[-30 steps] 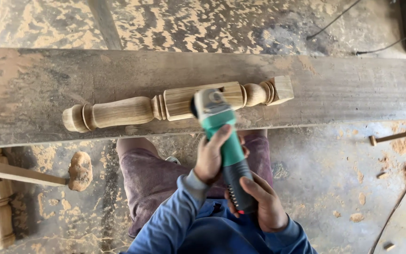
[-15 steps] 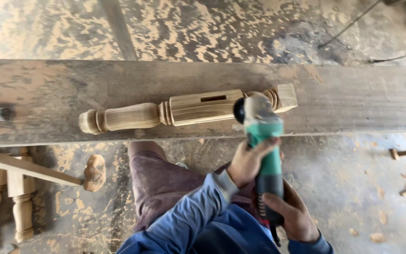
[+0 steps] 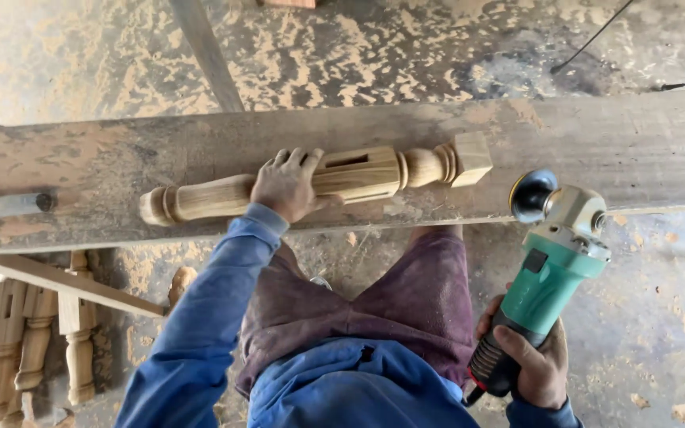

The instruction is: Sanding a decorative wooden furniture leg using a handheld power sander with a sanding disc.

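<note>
Turned leg (image 3: 358, 176) lies on the plank surface (image 3: 612, 150); left hand (image 3: 287, 186) grips its middle, right hand (image 3: 529, 361) holds grinder (image 3: 552, 269) clear. Repositioning step, judging; next needs disc on wood.

We see a long, dusty plank (image 3: 81, 170) spanning the frame w/ a metal bar (image 3: 5, 204) at its left end. Below left, more turned wooden legs (image 3: 37, 341) stand under a thin slat (image 3: 65, 281). Sawdust-strewn floor (image 3: 342, 55) beyond; black cables (image 3: 596, 36) top right.
</note>
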